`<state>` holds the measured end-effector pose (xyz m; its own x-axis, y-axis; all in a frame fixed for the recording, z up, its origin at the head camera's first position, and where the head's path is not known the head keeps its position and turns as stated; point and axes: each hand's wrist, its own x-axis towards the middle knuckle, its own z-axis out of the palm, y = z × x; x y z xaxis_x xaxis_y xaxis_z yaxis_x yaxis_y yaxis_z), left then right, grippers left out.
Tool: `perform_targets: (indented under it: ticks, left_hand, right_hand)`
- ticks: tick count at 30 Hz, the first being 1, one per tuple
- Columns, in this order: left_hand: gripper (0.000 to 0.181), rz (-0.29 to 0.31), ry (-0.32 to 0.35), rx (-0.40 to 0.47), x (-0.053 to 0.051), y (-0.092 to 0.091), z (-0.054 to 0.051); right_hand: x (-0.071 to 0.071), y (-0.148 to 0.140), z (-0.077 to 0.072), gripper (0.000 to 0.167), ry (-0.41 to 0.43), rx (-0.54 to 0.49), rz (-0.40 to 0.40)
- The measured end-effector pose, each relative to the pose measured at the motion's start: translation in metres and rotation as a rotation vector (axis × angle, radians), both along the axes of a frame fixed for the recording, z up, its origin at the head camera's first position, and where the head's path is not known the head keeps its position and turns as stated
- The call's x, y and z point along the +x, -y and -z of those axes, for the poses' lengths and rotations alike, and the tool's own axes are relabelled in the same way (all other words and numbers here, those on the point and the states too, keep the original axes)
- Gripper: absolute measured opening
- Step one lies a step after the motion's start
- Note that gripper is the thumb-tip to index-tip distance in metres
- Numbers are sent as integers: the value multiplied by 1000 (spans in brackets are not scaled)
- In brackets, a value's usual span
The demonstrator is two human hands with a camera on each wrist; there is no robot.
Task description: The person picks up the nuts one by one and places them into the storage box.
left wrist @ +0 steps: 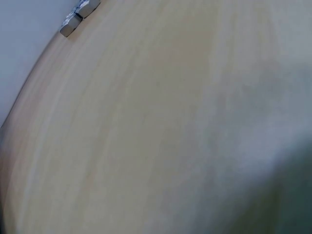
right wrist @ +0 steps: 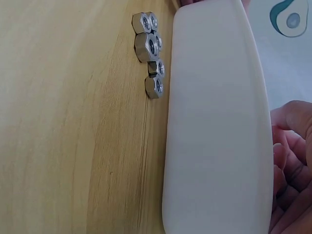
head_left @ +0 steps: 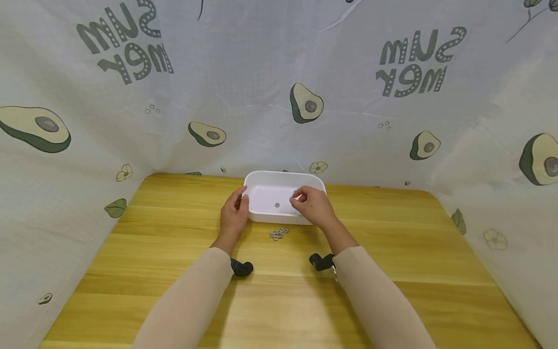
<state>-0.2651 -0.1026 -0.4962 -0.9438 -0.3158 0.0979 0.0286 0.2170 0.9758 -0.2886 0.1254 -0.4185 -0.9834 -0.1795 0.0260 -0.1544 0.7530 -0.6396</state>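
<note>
A white rectangular tray (head_left: 283, 219) with rounded corners stands at the back of the wooden table. My left hand (head_left: 234, 215) holds its left end, thumb near the front corner and fingers along the rim. Over the tray's right part is my right hand (head_left: 315, 206), thumb and index finger bent toward each other; whether something is between their tips cannot be made out. One metal hex nut (head_left: 277, 205) lies inside the tray. Several more hex nuts (right wrist: 147, 46) sit clustered on the table before its front wall. The left wrist view catches two nuts (left wrist: 71, 23) at its upper edge.
The wooden table (head_left: 279, 310) reaches back to a pale curtain (head_left: 261, 72) printed with avocados and lettering, which also hangs at both sides. Black wrist-worn devices (head_left: 321, 261) stick out inward from the beige sleeves (head_left: 192, 295).
</note>
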Motion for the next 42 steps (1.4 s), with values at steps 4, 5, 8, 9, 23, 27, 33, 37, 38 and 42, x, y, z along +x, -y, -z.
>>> perform_targets:
  ticks: [4,5,8,9,23,27,33,37,38,42]
  left_hand:
    - [39,4,5,5,1,0,0]
    - [39,5,4,5,1,0,0]
    - [39,6,5,3,0,0,0]
    - [39,5,2,4,0,0,0]
    - [39,-3,6,-13,0,-1,1]
    - [39,-2,8,-11,-1,0,2]
    - [39,-3,12,-3,-1,0,1]
    - [39,-3,19,-6,0,0,-1]
    - [39,-2,17,-7,0,0,-1]
    - [39,-1,10,-6,1,0,-2]
  right_hand:
    - [-5,3,0,23,15,8,-3]
    - [-6,3,0,23,18,9,-4]
    - [-9,5,0,23,23,5,-2]
    - [-10,5,0,23,22,3,-2]
    - [-15,7,0,24,17,-3,-1]
    - [-14,7,-1,25,29,-7,8]
    - [-10,5,-4,26,25,-11,15]
    - [-6,5,-5,26,18,-12,19]
    - [-6,4,-5,26,14,-14,19]
    - [-3,3,-4,26,1,-26,20]
